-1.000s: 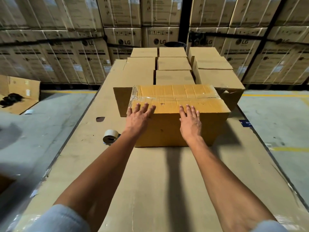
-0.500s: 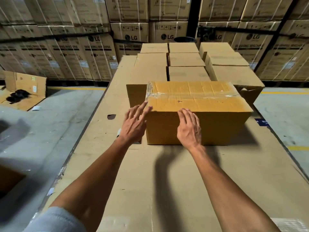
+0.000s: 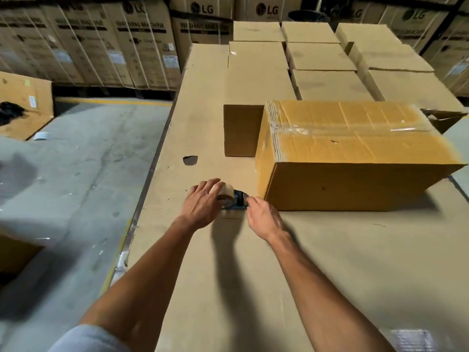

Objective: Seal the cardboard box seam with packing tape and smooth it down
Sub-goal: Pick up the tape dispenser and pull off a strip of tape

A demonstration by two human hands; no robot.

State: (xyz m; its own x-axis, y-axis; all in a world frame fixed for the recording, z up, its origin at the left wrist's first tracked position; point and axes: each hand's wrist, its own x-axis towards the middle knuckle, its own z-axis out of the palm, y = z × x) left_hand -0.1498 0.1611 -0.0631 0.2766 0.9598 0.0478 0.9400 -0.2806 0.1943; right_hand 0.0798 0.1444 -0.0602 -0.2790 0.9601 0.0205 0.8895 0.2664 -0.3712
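A yellow-brown cardboard box (image 3: 355, 158) lies on the cardboard-covered work surface (image 3: 279, 250), with clear packing tape (image 3: 342, 128) along its top seam and down its left end. Just left of the box's near left corner sits a tape dispenser (image 3: 232, 198) with a blue frame and a pale roll. My left hand (image 3: 200, 203) is curled over the roll. My right hand (image 3: 264, 217) touches the blue frame's right end with its fingertips. Both hands are off the box.
Several plain closed boxes (image 3: 327, 54) stand in rows behind the taped box, and a small brown one (image 3: 241, 130) is at its left. A hole (image 3: 190, 160) marks the surface. Concrete floor (image 3: 76, 174) drops off at left. Stacked LG cartons (image 3: 142, 41) line the back.
Both hands left the box's front face and moved down-left to the tape dispenser. The view has swung left, so the box now sits at the right.
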